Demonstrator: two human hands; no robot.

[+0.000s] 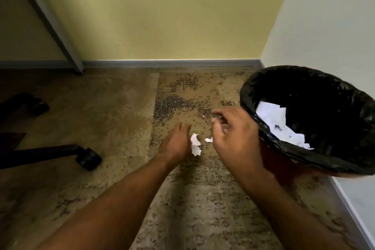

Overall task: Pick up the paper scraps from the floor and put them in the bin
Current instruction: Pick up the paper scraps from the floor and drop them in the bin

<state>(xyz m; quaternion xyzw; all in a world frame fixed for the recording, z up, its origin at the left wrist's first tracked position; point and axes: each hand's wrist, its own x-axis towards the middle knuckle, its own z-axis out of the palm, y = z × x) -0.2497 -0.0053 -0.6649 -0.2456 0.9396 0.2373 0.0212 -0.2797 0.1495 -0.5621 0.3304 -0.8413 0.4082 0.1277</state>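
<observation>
With the left hand (176, 144) flat and open beside the larger torn white paper scrap (195, 145) on the speckled brown carpet (113, 119), and the right hand (233, 138) loosely curled, empty as far as shows, over the smaller white scrap (209, 139), pinching both together saves a trip to the black-lined round bin (269, 79) just right.

Two bare forearms reach forward and down from the bottom edge, the left hand (176, 143) lowest, palm down with fingers extended and together, the right hand (235, 136) raised slightly beside it, back facing up, fingers loosely curled and spread, apparently holding nothing.
</observation>
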